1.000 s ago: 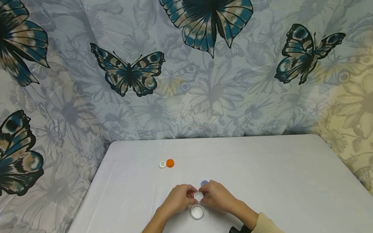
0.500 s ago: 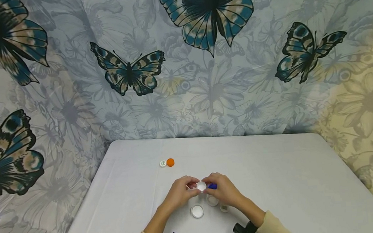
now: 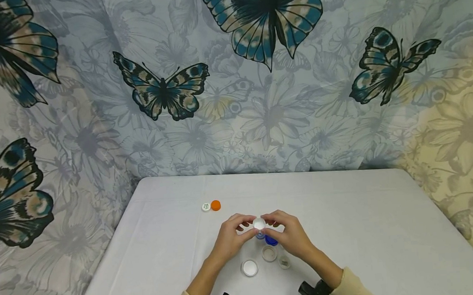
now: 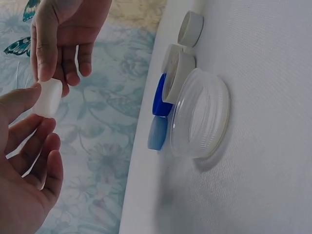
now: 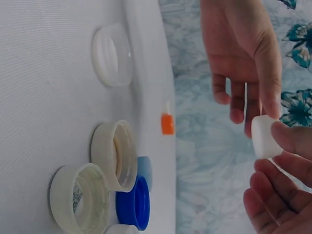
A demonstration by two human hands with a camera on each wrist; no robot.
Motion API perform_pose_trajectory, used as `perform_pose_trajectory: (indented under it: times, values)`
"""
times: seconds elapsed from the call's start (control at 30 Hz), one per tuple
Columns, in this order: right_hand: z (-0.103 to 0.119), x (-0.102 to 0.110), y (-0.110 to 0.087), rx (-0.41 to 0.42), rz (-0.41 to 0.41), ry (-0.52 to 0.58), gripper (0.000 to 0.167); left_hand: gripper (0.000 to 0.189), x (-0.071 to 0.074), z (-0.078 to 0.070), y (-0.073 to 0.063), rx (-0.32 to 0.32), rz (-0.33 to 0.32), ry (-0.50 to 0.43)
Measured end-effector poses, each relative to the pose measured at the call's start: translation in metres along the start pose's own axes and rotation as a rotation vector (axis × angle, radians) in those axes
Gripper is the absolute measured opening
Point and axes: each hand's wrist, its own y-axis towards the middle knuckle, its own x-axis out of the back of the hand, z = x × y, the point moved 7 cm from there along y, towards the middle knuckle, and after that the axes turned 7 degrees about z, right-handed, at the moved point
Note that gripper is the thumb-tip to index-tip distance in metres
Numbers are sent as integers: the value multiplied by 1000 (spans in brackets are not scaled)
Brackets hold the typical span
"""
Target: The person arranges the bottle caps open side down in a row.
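Note:
Both hands hold one small white bottle cap (image 3: pixel 259 223) up above the table, with its hollow side facing the head camera. My left hand (image 3: pixel 230 238) pinches its left edge between thumb and fingertips. My right hand (image 3: pixel 290 235) pinches the opposite edge the same way. In the left wrist view the cap (image 4: pixel 48 98) is seen side-on between the two thumbs. Just below the hands lie a light blue cap (image 5: pixel 145 171) and a dark blue cap (image 3: pixel 271 240). Nearer the body are an off-white cap (image 3: pixel 269 253) and a translucent cap (image 3: pixel 284 262).
A wide clear lid (image 3: pixel 250 267) lies in front of the body on the white table (image 3: pixel 351 231). Further back, a white cap with a printed mark (image 3: pixel 206 207) sits beside an orange cap (image 3: pixel 215 205). Butterfly-patterned cloth (image 3: pixel 276 116) hangs behind the table.
Both hands have moved up and away from the body with the white cap. The off-white, translucent and blue caps, covered by the hands a second ago, now show more fully.

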Motion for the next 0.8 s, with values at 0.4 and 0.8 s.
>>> perform_pose_trajectory:
  times: [0.4,0.8]
  values:
    - [8,3,-7,181,-153,-73,40,28,0,0,0,25,-61,-70]
    - [12,1,-10,283,-229,-127,39,26,3,0,-1,32,-106,-91]
